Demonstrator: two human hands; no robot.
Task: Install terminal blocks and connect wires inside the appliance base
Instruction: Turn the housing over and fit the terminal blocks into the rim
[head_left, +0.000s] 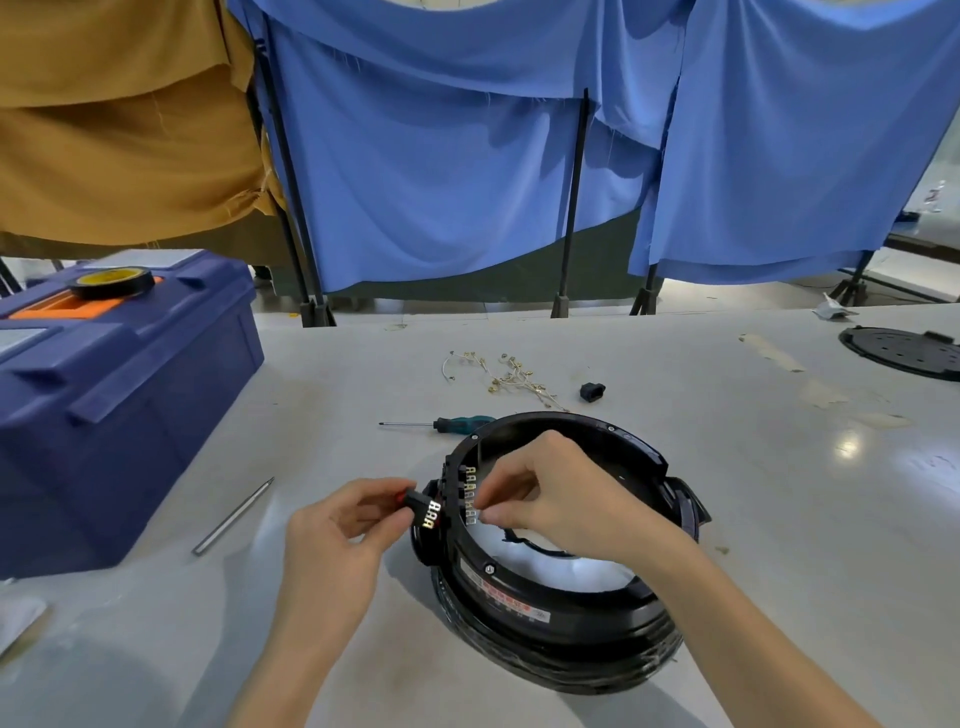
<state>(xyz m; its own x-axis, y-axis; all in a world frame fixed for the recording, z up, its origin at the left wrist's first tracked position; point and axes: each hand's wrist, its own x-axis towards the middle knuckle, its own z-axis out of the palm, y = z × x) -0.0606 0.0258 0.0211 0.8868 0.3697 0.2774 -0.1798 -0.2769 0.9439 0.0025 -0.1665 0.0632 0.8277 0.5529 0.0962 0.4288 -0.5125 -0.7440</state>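
A person's two bare hands work on a white table (779, 519), seen from above.

Just right of the centre, low in the frame, stands the base (561, 631), a black round ring that is open in the middle. A row of brass terminals (470, 491) is set on the inside of its left wall.

The left hand (343, 525) is at centre frame, just outside that wall. Its thumb and curled fingers pinch a small black block (423, 506) with a red part and three metal prongs. The block is held against the outer left side of the base.

The right hand (550, 499) reaches over the ring from the right. Its fingers are curled, and thumb and forefinger are pinched together at the lower end of the terminals. Whether they grip a terminal or only touch it cannot be told.

Behind the base, a screwdriver (441, 425) with a dark green handle lies flat, its handle touching the rim. Further back is a loose bundle of wires (509, 376) with brass ends, and beside it to the right a small black part (592, 391).

A thin metal rod (234, 514) lies left of the hands. At the left edge sits a blue toolbox (119, 395) with a roll of tape (111, 280) on its lid. A black disc (904, 356) lies at the far right. Blue cloth (467, 156) and mustard cloth (114, 114) hang behind the table.
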